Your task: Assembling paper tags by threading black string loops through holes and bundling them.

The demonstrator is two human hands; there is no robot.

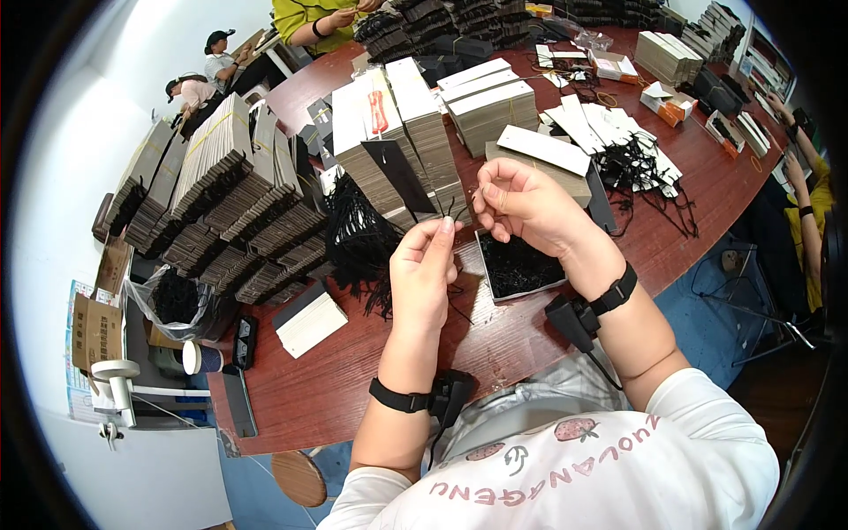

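One tray (pixel 530 292) holding black pieces (pixel 518 268), one black-filled bag (pixel 190 329)

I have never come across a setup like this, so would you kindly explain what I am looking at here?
There is no machine here, just a person working bare-handed. The single picture comes from a camera worn on the head, looking down; its fisheye lens bends straight edges. On the reddish table stand stacks of pale boards, with a bundle of black cords and an open tray of small black pieces nearby. The left hand pinches what looks like a thin dark cord. The right hand is raised beside it; whether it holds anything is too small to tell.
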